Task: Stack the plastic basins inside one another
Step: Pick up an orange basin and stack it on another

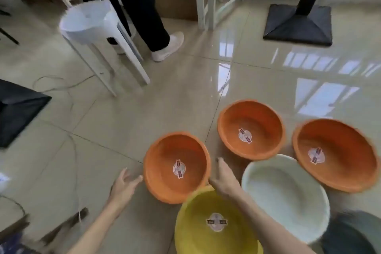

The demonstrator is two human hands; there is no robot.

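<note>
Head view, only view. Basins sit on the tiled floor (127, 121), lower right of frame, none nested yet. Left hand (123, 186) at lower centre-left, fingers spread, holding nothing, just beside the left rim of the near orange basin (177, 168); contact not clear. Right hand (223, 179) at lower centre, fingers extended and apart, gripping nothing, between that basin's right rim and the white basin (285, 196); its forearm crosses above the yellow basin (214, 222). Judgement: both hands are set to take the near orange basin by its two sides. Risks: (1) this basin touches or overlaps the yellow one at its lower rim, so a tilted lift could drag or flip the yellow one; (2) thin plastic rims flex, and a one-sided grip could let the basin slip and clatter on the glossy tile; (3) the white rim overlaps the far orange basin (251, 130) and the right orange basin (336, 154) in the frame, so a sideways swing may knock them; (4) nesting in the wrong order could jam, though relative sizes cannot be told here; (5) frame is motion-blurred, so the rim may be misjudged. Count: orange basins 3, yellow 1, white 1; a dark rounded shape (354, 231) at lower right corner may be a sixth, cannot tell. Hands 2. Upper left: white stool (88, 20) 1, a bystander's legs (144, 16). Cable (68, 86) on floor at left.
</note>
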